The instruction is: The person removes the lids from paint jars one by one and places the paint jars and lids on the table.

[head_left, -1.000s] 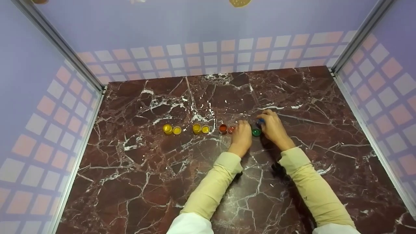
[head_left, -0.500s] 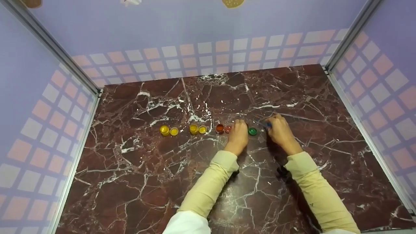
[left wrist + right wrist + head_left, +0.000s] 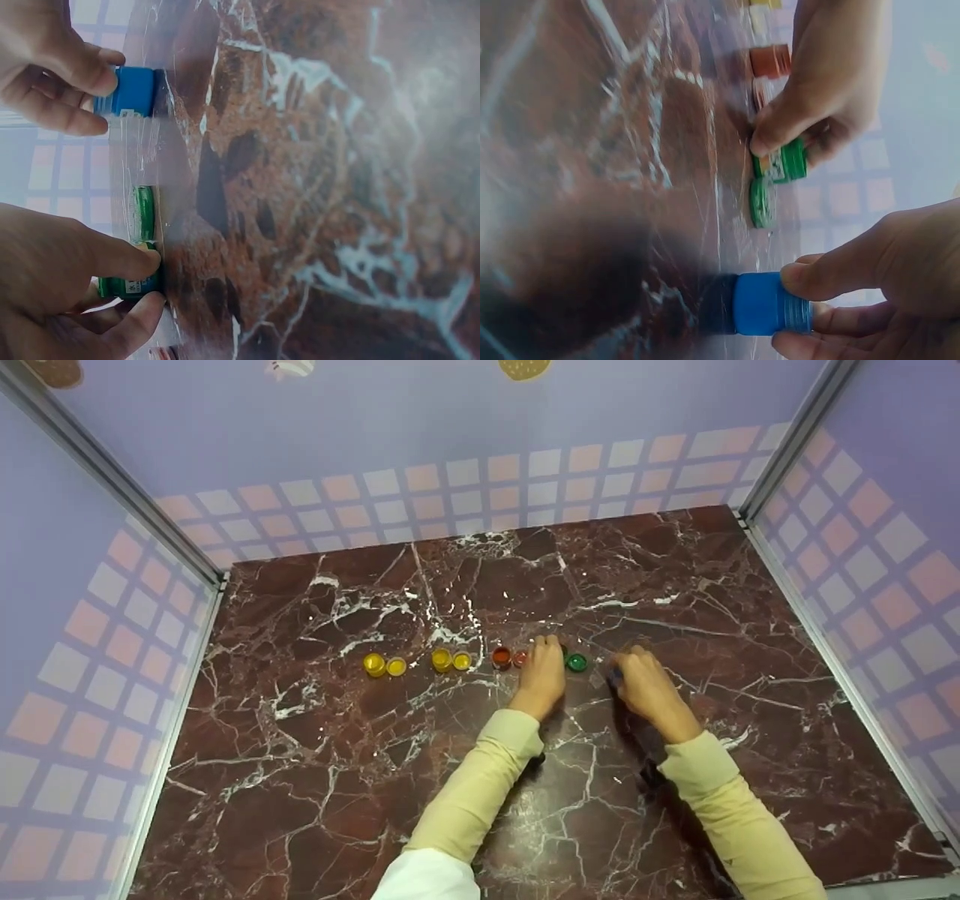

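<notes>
My left hand (image 3: pixel 544 671) pinches a small green paint pot (image 3: pixel 129 286) between thumb and fingers, as the left wrist view shows. The pot's round green lid (image 3: pixel 576 662) lies right beside it on the table. Farther right, my right hand (image 3: pixel 646 682) grips a blue paint pot (image 3: pixel 759 304) around its clear, ridged top, thumb on one side and fingers on the other. In the right wrist view the blue pot stands upright, its base close to the marble. The head view shows only a bit of blue at the fingertips.
Left of my left hand, an uncovered red-orange pot (image 3: pixel 501 658) stands with its lid (image 3: pixel 520 659). Two yellow pots (image 3: pixel 374 664) follow in the row, a lid (image 3: pixel 396 666) beside each. Patterned panels (image 3: pixel 450 427) enclose the marble table (image 3: pixel 300 810) at the back and sides.
My right hand has carried the blue pot rightward and toward me, away from the green lid. My left hand stays at the green pot. The head view has shifted slightly.
</notes>
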Tool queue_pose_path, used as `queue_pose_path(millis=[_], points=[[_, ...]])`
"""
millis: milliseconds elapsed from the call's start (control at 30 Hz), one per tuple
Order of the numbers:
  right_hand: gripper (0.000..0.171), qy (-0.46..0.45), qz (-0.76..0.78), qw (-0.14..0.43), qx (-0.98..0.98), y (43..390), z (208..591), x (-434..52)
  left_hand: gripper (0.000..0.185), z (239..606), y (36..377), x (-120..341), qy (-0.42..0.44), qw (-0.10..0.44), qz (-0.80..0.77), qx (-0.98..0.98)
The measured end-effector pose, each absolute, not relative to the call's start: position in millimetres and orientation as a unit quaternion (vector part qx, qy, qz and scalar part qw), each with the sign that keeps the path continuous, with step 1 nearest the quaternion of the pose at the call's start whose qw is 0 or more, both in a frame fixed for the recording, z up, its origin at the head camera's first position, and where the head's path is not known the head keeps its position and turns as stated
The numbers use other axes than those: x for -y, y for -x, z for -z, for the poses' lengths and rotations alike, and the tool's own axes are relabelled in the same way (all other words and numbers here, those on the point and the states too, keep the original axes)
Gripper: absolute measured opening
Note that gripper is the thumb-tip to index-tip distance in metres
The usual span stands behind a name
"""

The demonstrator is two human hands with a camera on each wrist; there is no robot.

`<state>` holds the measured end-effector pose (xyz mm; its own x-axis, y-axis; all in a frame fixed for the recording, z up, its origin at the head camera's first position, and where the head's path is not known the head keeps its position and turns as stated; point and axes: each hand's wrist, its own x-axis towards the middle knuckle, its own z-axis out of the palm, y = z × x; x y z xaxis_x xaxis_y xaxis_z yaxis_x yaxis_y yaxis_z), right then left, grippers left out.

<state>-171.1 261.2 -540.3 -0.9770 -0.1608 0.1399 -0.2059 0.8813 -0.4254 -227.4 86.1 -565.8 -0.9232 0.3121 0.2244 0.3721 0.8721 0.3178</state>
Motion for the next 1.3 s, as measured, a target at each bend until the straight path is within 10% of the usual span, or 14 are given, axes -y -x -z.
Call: queue_pose_path(millis=[700, 1300], points=[[0.013, -0.109, -0.265, 0.028, 0.958, 144, 535, -236, 0.051, 558, 194, -67, 0.157, 0.029, 0.270, 0.950], [0.015, -0.109, -0.330, -0.013, 0.937, 137, 540, -211, 0.040, 559, 128, -14, 0.232, -0.011, 0.324, 0.917]])
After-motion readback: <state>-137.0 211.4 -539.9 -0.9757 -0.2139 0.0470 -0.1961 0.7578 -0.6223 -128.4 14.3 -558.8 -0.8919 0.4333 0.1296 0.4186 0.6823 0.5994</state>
